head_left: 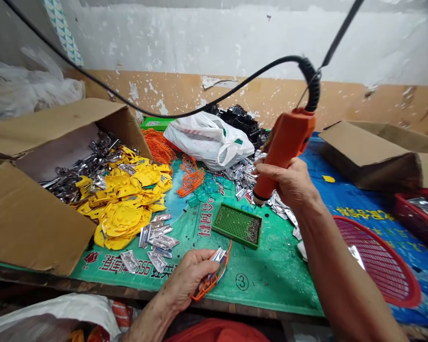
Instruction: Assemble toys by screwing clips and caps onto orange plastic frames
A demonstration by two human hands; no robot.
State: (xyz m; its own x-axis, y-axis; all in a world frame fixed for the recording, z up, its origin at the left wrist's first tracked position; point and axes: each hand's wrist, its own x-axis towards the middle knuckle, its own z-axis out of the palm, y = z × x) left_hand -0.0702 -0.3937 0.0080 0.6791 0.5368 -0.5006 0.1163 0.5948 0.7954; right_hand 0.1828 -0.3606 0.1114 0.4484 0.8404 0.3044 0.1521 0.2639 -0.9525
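My right hand (pixel 288 183) is wrapped round an orange electric screwdriver (pixel 287 142), its dark tip pointing down just above a green screw tray (pixel 237 223). Small dark screws are heaped at the tray's right end. Near the table's front edge, my left hand (pixel 196 275) pinches a shiny silver plate (pixel 218 259) together with an orange plastic frame (pixel 211 287); the fingers hide part of both. Several loose silver plates (pixel 160 237) lie left of the tray, beside a pile of yellow plastic pieces (pixel 124 204).
A cardboard box (pixel 32 209) of metal parts stands at left. Behind the tray are a white plastic bag (pixel 210 140), orange frames (pixel 190 175) and black parts (pixel 238 118). To the right are a red basket (pixel 374 261) and another box (pixel 371 152). A black cable (pixel 157 115) hangs across.
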